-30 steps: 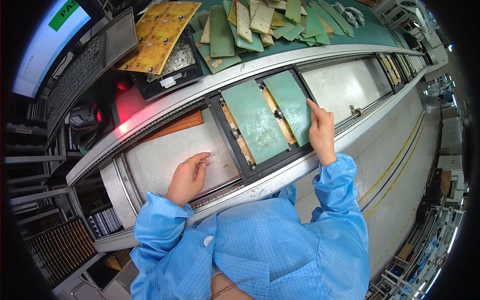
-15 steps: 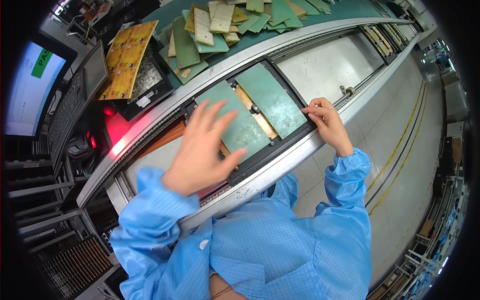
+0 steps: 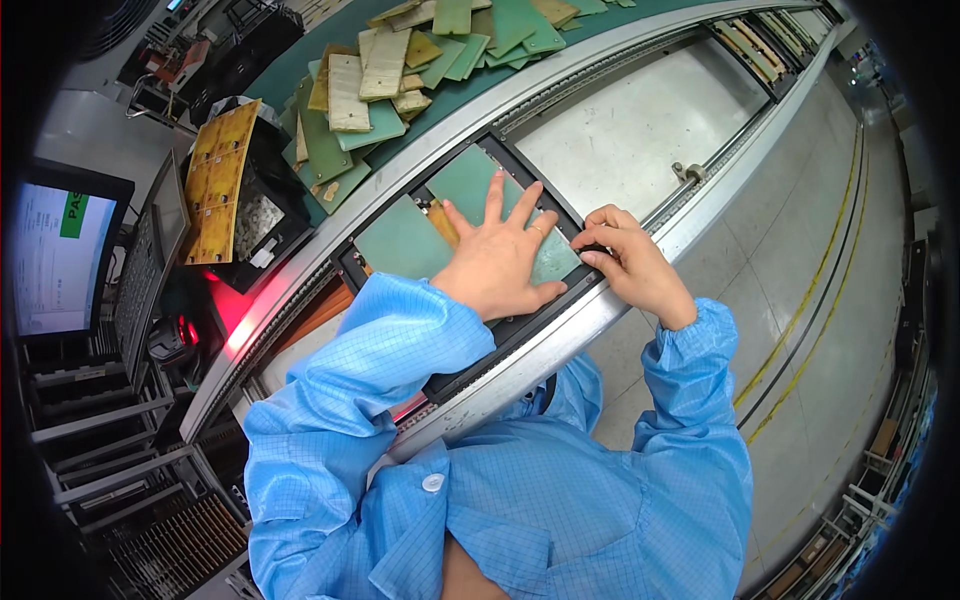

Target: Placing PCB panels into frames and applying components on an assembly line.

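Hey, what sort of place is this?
Probably a factory floor, perhaps an electronics line: a metal-railed conveyor holds a black frame with green panels, a computer monitor stands at the left, and loose boards are heaped beyond.

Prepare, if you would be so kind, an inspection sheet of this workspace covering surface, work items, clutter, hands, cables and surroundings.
Surface: silver rail beside a green tabletop.
Work items: black frame bearing two green panels.
Clutter: heap of green and tan plates on the tabletop.
Left hand: fingers spread over the right-hand panel.
Right hand: fingers pinching a small dark part at the frame's right edge.
Cables: nothing seen clearly.
Surroundings: lit monitor at left; floor with yellow lines at right.
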A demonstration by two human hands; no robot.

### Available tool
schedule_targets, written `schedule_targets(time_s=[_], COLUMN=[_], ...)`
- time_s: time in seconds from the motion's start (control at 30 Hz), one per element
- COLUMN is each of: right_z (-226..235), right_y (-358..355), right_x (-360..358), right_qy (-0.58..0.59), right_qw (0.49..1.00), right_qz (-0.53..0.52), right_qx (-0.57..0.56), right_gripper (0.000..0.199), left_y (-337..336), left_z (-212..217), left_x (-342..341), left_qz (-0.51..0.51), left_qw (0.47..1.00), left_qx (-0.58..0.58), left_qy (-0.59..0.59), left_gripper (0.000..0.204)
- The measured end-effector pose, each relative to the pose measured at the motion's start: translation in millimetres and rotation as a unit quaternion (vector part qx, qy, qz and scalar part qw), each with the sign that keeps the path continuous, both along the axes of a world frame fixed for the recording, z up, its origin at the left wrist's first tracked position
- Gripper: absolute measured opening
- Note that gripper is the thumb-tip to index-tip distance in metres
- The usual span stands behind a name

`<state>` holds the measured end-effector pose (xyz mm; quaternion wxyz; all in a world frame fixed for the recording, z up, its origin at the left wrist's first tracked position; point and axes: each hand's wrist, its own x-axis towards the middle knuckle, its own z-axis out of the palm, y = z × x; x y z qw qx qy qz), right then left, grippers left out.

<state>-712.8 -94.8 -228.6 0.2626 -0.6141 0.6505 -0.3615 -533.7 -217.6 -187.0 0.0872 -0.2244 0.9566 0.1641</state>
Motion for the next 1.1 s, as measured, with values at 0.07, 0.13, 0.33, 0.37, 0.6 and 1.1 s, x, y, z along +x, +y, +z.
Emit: schedule_targets(time_s=[0.07,0.13,0.33,0.37,0.6,1.1], right_z=[1.7,-1.9,-3.1,-1.9,-3.9,1.2], right_y=[1.2,2.0,0.6,0.8,2.8,3.6], right_x=[1.3,1.9,4.0,4.3,6.6,10.9], right_qy=[-0.018,-0.035,-0.012,-0.006,-0.02,-0.002], right_qw=[1.0,0.999,0.997,0.997,0.995,0.993], right_qz=[-0.014,-0.03,-0.057,-0.062,-0.082,-0.112], right_qx=[-0.007,-0.012,-0.045,-0.044,-0.043,-0.038], right_gripper=[0.018,0.017,0.012,0.011,0.011,0.012], left_y=[2.6,5.4,7.3,7.6,8.1,15.1], left_z=[-6.1,-10.1,-13.5,-13.5,-16.0,-29.8], left_x=[1.5,2.4,0.3,-1.3,-3.7,-8.4], left_qz=[0.003,0.004,0.009,0.006,0.003,0.035], left_qw=[1.0,0.999,0.997,0.997,0.997,0.995], left_qx=[-0.006,-0.01,-0.037,-0.045,-0.044,-0.084], left_qy=[0.022,0.044,0.067,0.06,0.055,0.044], left_gripper=[0.085,0.083,0.08,0.081,0.081,0.087])
